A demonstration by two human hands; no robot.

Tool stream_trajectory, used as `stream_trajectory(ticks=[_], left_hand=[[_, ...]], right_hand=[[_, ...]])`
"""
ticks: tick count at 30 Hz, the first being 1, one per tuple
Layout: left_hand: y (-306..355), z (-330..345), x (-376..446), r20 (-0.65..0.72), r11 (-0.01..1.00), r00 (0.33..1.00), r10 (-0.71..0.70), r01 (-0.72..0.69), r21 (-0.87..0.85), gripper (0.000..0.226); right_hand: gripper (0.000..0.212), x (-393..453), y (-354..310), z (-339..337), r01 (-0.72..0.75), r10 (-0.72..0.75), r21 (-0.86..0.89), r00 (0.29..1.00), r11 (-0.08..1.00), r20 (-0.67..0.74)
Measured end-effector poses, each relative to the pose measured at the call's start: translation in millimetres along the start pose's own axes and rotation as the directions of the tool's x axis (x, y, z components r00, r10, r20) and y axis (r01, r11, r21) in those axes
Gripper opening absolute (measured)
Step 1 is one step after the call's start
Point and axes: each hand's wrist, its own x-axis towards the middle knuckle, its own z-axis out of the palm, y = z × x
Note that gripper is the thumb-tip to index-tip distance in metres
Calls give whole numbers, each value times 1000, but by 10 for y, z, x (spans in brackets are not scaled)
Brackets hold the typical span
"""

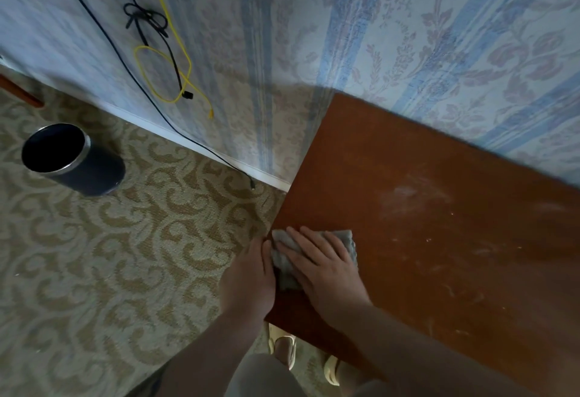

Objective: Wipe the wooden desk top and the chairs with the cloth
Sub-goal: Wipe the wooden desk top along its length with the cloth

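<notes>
Pressing flat-fingered on the grey cloth [314, 258], the right hand [326, 268] pins it at the wooden desk top's [423, 224] left edge. The left hand [251, 277] rests open alongside that edge, touching the cloth. Dusty smears [405, 192] lie toward two o'clock, nearer the right hand.

A person seen from above, mostly arms and legs. Both forearms are bare from wrist to the frame's lower edge, with no sleeves showing. The left hand [251, 280] and right hand [326, 268] are bare too: no gloves, rings, watch or bracelets visible. Short, plain fingernails. Below the arms, light beige or grey shorts [266, 374] cover the thighs. A darker strip of fabric shows at the lower left, too blurred to identify. On the feet, pale cream open-toed slippers [284, 346] with a wide strap across the top.
</notes>
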Motion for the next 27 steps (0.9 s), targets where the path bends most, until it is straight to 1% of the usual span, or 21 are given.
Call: stream_trajectory(ticks=[2, 3, 5, 6, 7, 8, 9, 10, 12, 14, 15, 16, 17, 18, 19, 20, 21, 22, 24, 25, 27], left_hand=[[28, 1, 10, -7, 1000, 1000, 1, -1, -6, 44], [46, 4, 11, -30, 1000, 1000, 3, -3, -2, 44], [73, 12, 3, -82, 1000, 997, 2, -2, 8, 44], [69, 24, 3, -96, 1000, 995, -5, 6, 7, 43], [62, 37, 3, -105, 1000, 994, -17, 17, -2, 42], [52, 48, 10, -118, 1000, 993, -28, 26, -15, 40], [41, 54, 19, -131, 999, 991, -41, 36, -37, 39], [30, 57, 22, -143, 997, 988, -52, 42, -69, 38], [14, 60, 21, -161, 991, 985, -68, 49, -125, 36], [19, 52, 9, -149, 990, 987, -66, 46, -132, 35], [25, 53, 7, -140, 990, 988, -67, 48, -129, 35], [34, 56, 8, -137, 991, 988, -65, 48, -123, 35], [37, 65, 10, -141, 993, 988, -57, 42, -109, 35], [41, 74, 12, -149, 996, 988, -45, 32, -88, 36], [44, 79, 14, -156, 997, 987, -31, 21, -69, 36], [43, 82, 16, -162, 998, 987, -20, 11, -57, 36], [40, 83, 19, -165, 999, 986, -12, 3, -54, 36], [33, 80, 21, -162, 998, 987, -11, 1, -62, 35], [16, 74, 24, -153, 996, 988, -19, 5, -94, 33], [7, 77, 26, -153, 995, 988, -21, 5, -101, 32], [18, 76, 12, -163, 996, 987, -9, -5, -86, 34]], right_hand=[[56, 20, 322, -84, 174, -163, -119, 982, 978, 97], [56, 85, 439, -99, 158, -147, -139, 985, 978, 89], [49, 187, 414, -117, -88, 89, -47, 996, 995, 7], [46, 215, 260, -104, -236, 238, 42, 970, 971, -58], [43, 208, 49, -53, -337, 350, 117, 929, 934, -118], [43, 162, -160, 23, -368, 389, 150, 909, 918, -151], [43, 80, -327, 85, -336, 357, 146, 922, 931, -152], [45, -24, -411, 122, -262, 277, 119, 952, 958, -132], [48, -176, -270, 71, -49, 51, 30, 998, 998, -48], [54, -195, 77, -36, 183, -176, -96, 981, 978, 77], [55, -148, 249, -72, 238, -225, -143, 969, 961, 101], [52, -86, 371, -92, 197, -187, -147, 979, 969, 80], [49, -20, 398, -93, 75, -71, -107, 997, 991, 35], [45, 43, 323, -86, -93, 92, -20, 995, 996, -29], [42, 91, 161, -58, -245, 251, 74, 963, 967, -100], [41, 104, -51, 6, -340, 359, 137, 921, 930, -153], [42, 68, -256, 66, -366, 391, 159, 904, 917, -175], [44, -18, -405, 116, -336, 359, 150, 918, 930, -171], [46, -229, -400, 102, -175, 185, 90, 975, 980, -123], [46, -302, -274, 56, -72, 75, 35, 994, 997, -75], [49, -322, 81, -30, 117, -115, -91, 993, 989, 28]])
